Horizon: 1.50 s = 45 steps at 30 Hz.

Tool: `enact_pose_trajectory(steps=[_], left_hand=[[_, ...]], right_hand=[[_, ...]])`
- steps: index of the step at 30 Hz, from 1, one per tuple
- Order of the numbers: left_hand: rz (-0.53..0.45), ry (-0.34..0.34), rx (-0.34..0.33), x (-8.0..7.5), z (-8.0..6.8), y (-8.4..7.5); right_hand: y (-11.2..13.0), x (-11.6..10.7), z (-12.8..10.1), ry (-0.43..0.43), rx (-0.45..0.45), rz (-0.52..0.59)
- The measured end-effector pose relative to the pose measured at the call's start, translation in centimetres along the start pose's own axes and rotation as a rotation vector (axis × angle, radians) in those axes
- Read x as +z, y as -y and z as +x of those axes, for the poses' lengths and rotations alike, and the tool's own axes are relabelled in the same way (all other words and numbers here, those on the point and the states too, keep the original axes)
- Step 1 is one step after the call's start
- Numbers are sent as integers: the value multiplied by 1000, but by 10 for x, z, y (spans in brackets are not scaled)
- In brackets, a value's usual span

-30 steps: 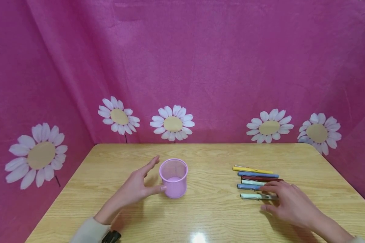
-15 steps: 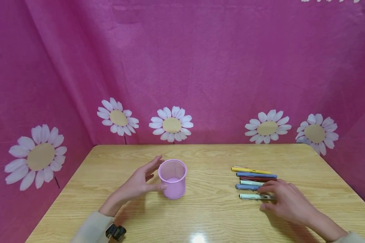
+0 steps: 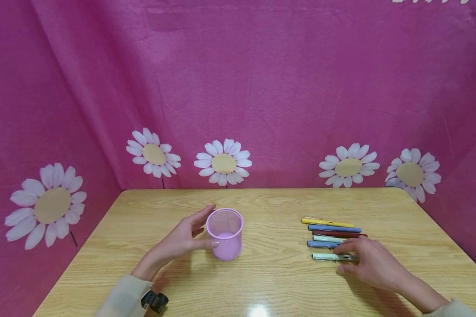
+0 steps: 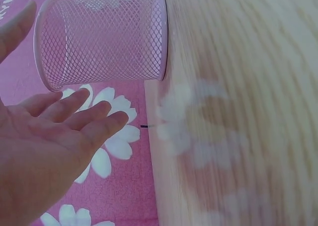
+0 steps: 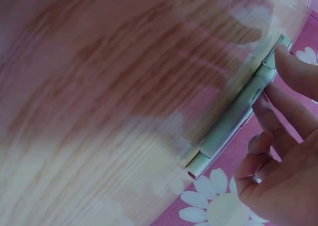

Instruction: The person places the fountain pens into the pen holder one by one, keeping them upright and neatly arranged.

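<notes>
A pink mesh pen holder [image 3: 228, 248] stands upright on the wooden table, left of centre. My left hand [image 3: 178, 240] is beside it, thumb at its near side and fingers by its far left rim. In the left wrist view the fingers [image 4: 64, 109] are extended below the mesh holder [image 4: 104, 39]; whether any touches it I cannot tell. On the right, my right hand [image 3: 374, 262] reaches over the nearest pale green pen [image 3: 323, 256], index finger beyond it, thumb on the near side. In the right wrist view this pen [image 5: 233, 116] lies on the table, thumb and fingers spread around it.
Beyond the pale green pen lie several more: a blue pen [image 3: 316, 244], another pale green pen [image 3: 323, 238], a dark red pen [image 3: 325, 232], a second blue pen [image 3: 329, 228] and a yellow pen [image 3: 329, 222]. A magenta curtain [image 3: 281, 88] with daisies surrounds the table [image 3: 269, 281].
My left hand has moved slightly right, closer round the pen holder. The right hand has shifted a little left along the nearest pale green pen. The pens and holder stay in place.
</notes>
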<state>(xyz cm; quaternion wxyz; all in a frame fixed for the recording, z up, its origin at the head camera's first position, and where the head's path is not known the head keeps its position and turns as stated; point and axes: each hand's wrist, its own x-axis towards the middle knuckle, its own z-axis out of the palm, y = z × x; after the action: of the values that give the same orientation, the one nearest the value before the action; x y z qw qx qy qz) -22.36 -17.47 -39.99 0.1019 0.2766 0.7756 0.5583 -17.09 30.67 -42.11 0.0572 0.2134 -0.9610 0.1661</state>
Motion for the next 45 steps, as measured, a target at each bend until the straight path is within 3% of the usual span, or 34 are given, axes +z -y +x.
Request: enact_pose_trajectory(steps=[11,16,24,33,45], left_hand=[[-26,-4,-23,3,3,0],[-38,-7,-36,3,3,0],[-75,-3,4,4,3,3],[-94,-1,7,5,5,3],[-86,0,6,6,5,4]], right_hand=[[2,5,1,11,92,43],[7,7,4,41,169,114],[16,10,5,55,221,238],[24,15,4,47,254,332],[25,17,5,107,198,454]])
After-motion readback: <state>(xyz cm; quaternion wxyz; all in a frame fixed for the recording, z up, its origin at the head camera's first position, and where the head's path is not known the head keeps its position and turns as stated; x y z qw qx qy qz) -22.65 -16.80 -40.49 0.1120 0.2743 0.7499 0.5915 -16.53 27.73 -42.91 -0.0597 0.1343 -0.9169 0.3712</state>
